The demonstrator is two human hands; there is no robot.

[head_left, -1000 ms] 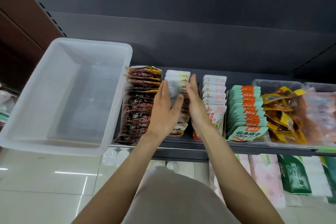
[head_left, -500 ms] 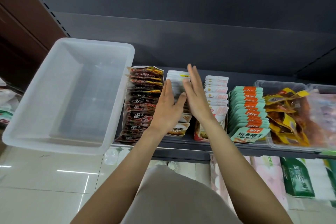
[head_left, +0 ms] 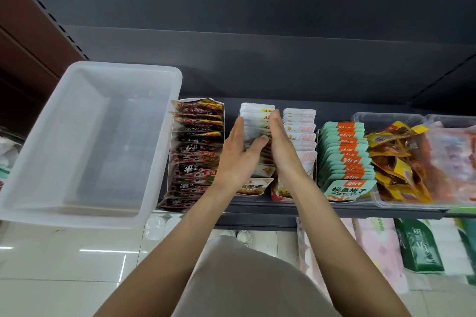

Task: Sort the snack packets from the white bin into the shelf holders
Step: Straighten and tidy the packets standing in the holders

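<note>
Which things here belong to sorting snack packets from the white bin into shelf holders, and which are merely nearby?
Job:
white bin, nothing visible inside
white packet row between both hands
left hand
right hand
dark red packet row
green packet row

Nearby:
tissue packs on lower shelf
floor tiles

Dark shelf back panel [head_left: 257, 33] above glossy tiled floor [head_left: 64, 278].

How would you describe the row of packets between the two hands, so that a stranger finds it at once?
Start at the white bin at the shelf's left end and count rows rightward. After the dark red packets comes the second row, white packets, flanked by the left hand and right hand. Unlike the pink-marked white row beside it, its tops carry yellow marks.
</note>
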